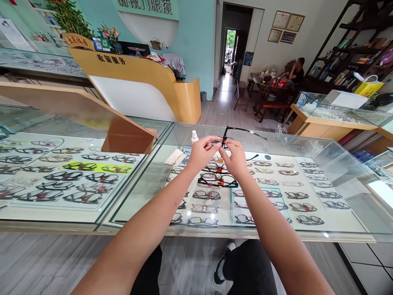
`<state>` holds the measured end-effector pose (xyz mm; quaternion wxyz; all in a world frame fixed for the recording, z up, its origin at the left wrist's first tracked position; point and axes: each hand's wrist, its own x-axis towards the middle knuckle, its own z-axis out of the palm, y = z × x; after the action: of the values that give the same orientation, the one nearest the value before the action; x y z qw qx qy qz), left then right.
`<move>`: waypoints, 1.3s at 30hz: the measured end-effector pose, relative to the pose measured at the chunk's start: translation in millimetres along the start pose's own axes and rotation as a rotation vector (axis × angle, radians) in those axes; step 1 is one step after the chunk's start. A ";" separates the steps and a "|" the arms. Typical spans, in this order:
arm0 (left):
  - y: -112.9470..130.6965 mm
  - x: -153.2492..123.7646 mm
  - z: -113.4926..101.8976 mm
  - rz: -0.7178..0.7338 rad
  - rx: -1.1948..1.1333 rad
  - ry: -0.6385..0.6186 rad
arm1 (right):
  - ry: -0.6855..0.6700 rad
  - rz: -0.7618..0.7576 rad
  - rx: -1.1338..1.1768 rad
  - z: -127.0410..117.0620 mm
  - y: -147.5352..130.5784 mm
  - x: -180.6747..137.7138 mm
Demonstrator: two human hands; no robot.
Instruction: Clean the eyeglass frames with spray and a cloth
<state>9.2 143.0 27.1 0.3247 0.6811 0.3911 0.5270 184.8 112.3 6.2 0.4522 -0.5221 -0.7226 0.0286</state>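
My left hand [205, 152] and my right hand [236, 156] meet over a glass display counter, fingers pinched on a pair of black-framed eyeglasses [225, 133]. One thin dark temple stretches out to the right, beyond my right hand. My fingers cover much of the frame, so the lenses are hard to make out. Below my hands, another black pair of glasses [217, 180] appears at the counter, between my forearms. A white spray bottle [194, 137] stands just behind my left hand. To its left lie a pale folded cloth [175, 157] and a dark blue printed card [186, 150].
Rows of eyeglasses [302, 207] fill the glass counter [135, 205]. A wooden-framed mirror or board [129, 137] leans at left. Behind are a yellow cashier desk [187, 96], a table with a seated person [296, 73], and another display case [334, 116] at right.
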 end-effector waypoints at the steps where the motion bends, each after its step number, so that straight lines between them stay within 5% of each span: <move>1: -1.0 0.5 -1.9 0.040 0.077 0.059 | 0.007 0.009 -0.004 -0.7 -0.6 0.4; 6: -21.1 10.6 -11.9 0.144 0.284 0.481 | 0.047 0.046 0.000 -4.8 -3.8 2.5; 9: -42.0 18.8 -16.3 0.054 0.303 0.549 | 0.053 0.054 0.018 -5.0 -4.6 2.6; 15: -73.4 24.4 -18.0 -0.297 0.235 0.292 | 0.040 0.058 0.071 -5.4 -6.9 1.8; 21: -79.4 23.5 -19.9 -0.372 0.309 0.138 | 0.021 0.071 0.099 -6.0 -8.9 2.0; 27: -54.4 25.7 -15.7 -0.328 -0.001 0.143 | -0.006 0.073 0.153 -7.7 -10.0 1.8; 34: -12.8 24.2 -17.5 -0.415 -0.570 -0.183 | -0.078 0.032 0.214 -10.9 -14.0 1.4; 39: -0.6 20.2 -19.6 -0.448 -0.664 -0.348 | -0.101 0.032 0.212 -11.2 -16.4 1.0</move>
<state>-7.1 161.5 40.4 0.6934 0.5169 0.2778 0.4181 180.4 100.9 21.8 0.4673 -0.4807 -0.7291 0.1380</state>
